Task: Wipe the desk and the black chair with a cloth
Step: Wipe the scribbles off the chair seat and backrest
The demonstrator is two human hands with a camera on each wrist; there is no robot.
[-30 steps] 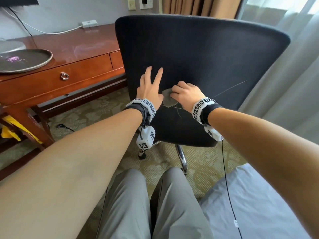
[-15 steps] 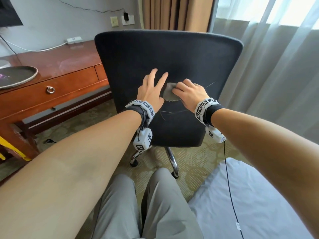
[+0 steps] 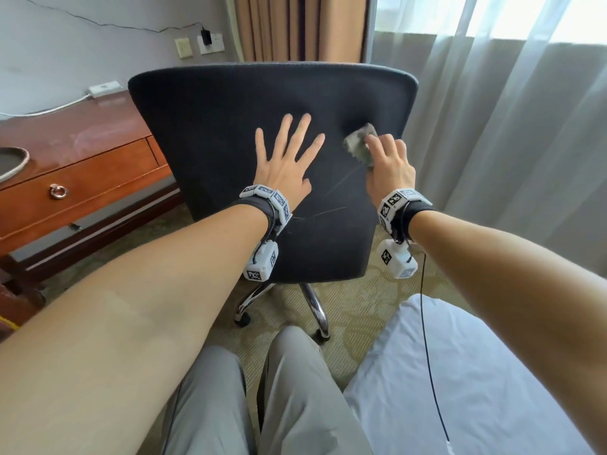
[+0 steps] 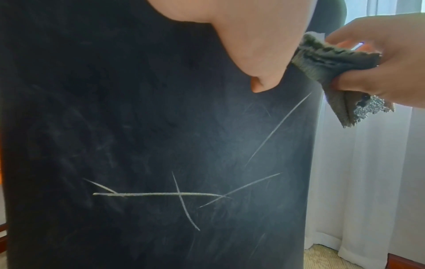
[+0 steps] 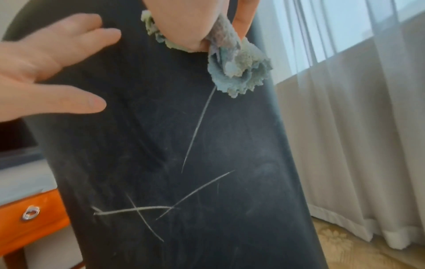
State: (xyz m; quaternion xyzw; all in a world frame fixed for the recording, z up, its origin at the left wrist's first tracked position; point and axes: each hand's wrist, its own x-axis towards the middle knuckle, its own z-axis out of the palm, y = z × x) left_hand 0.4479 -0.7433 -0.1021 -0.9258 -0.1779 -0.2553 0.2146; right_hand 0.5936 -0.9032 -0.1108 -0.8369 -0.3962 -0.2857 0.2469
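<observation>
Near the right edge of the chair's back, the right hand's fingers are curled round a bunched grey cloth, pressing it against the black surface just below the upper right corner. Beside it, toward the middle of the back, the left hand lies flat with fingers straight and spread, holding nothing; it appears to steady the chair. Below both hands, pale scratch-like lines cross the lower part of the back, and faint smears show around them in the wrist views. They may be scratches that no wiping will lift. The wipe seems to be in its chair stage, with the upper right part under the cloth and the lower part, the left side and the seat, hidden from here, probably left to do. To the left stands the desk; whether it has been wiped cannot be told.
</observation>
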